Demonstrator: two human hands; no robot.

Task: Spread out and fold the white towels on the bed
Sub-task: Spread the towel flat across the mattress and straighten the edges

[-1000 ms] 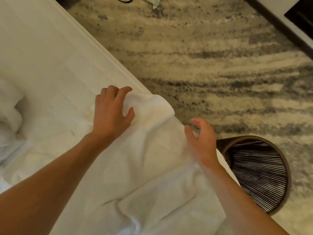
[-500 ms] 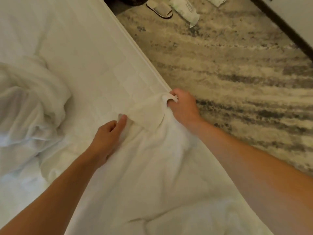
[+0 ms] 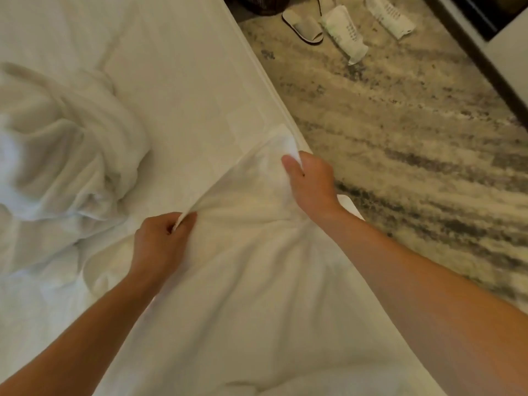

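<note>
Head | left hand (image 3: 160, 241) pinching towel (image 3: 257, 281) edge | right hand (image 3: 310, 181) gripping its corner

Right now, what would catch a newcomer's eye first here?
Two bare hands pinching one white towel on the bed: left hand mid-bed, right hand at the bed's edge. A crumpled white heap lies left; a slipper sits on the streaked carpet.

Both hands (image 3: 310, 181) on towel (image 3: 257, 281)
</note>
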